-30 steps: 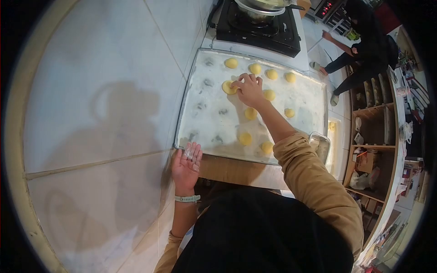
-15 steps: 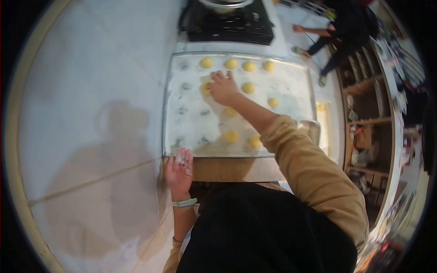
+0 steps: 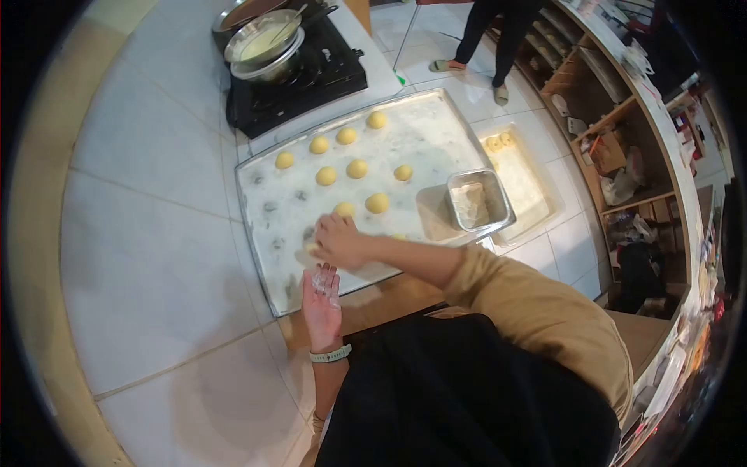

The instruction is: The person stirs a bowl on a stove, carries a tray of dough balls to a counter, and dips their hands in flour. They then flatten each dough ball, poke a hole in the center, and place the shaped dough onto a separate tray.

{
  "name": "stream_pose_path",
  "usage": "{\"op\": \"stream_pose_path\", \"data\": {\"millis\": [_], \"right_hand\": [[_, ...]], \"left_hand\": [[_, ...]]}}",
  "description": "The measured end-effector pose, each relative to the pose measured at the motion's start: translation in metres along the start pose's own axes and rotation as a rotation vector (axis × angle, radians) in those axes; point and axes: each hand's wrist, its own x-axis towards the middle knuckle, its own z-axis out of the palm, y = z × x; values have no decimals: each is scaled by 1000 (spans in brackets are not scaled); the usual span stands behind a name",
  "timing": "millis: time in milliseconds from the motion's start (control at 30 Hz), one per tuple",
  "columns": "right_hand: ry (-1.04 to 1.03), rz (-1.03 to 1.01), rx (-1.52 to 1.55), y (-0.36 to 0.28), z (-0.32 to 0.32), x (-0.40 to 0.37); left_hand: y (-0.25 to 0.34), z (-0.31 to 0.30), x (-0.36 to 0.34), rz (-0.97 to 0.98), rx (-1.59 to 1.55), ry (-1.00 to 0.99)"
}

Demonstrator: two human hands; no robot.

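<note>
My right hand (image 3: 341,240) is at the near left part of a floured metal baking tray (image 3: 436,121). Its fingers close down around a pale yellow dough ball (image 3: 312,247), mostly hidden by them. Just below, my left hand (image 3: 321,305) is palm up with fingers stretched out, white flour on palm and fingers, holding nothing. Several round yellow dough balls (image 3: 377,203) sit in loose rows on the tray. One more dough ball (image 3: 344,209) lies right beyond my right fingers. My right forearm partly covers another at the near side.
A rectangular metal tin (image 3: 506,214) with whitish contents stands at the tray's right edge. Behind the tray is a black stove (image 3: 342,74) with a metal bowl (image 3: 261,39) of pale mixture. A shallow container (image 3: 537,187) lies right. A person (image 3: 502,39) stands beyond, near shelves (image 3: 595,93).
My right hand has left a dough ball in the second row and come nearer, close to my left hand. My view has turned, bringing the bowl and tin into fuller sight.
</note>
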Motion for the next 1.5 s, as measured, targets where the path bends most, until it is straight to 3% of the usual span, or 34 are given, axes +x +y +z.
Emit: {"op": "stream_pose_path", "data": {"millis": [67, 133, 233, 300, 367, 533, 667, 767, 867, 967, 1067, 1167, 1233, 1267, 1333, 1367, 1500], "right_hand": [[68, -32, 44, -1, -6, -36], [309, -97, -93, 4, -8, -56], [422, -101, -213, 8, -23, -75], [444, -91, -280, 10, -35, -87], [462, -87, -323, 11, -47, -96], [549, 75, -181, 13, -77, -112], [518, -26, -90, 23, -113, -126], [481, -52, -157, 30, -127, -129], [456, -53, -172, 33, -136, -129], [488, -128, -178, 38, -138, -128], [465, -101, -118, 43, -148, -131], [456, -270, -41, 58, -150, -132], [489, -266, 317, 67, -145, -130], [476, -276, 322, 72, -143, -126], [358, -17, 1055, 73, -144, -119], [338, -20, 1066, 73, -145, -118], [318, -124, 763, 68, -156, -113]], "left_hand": [[-9, 23, 3, -16, 11, -64], [-26, 23, 15, -53, 37, -64], [-46, 44, 20, -60, 71, -55], [-61, 66, 16, -35, 72, -47], [-72, 83, 10, 155, 155, 36], [-82, 127, 8, 164, 196, -80], [-72, 143, 12, 149, 409, -150], [-76, 158, 15, 315, 399, -228], [-76, 164, 20, 267, 448, -203], [-79, 166, 26, 369, 394, -215], [-87, 169, 24, 288, 391, -211], [-88, 164, 31, 241, 473, -247], [-91, 173, 25, 317, 431, -262], [-92, 175, 21, 376, 399, -276], [-92, 173, 18, 338, 418, -279], [-91, 171, 16, 290, 440, -294], [-88, 165, 9, 403, 529, -188]]}}
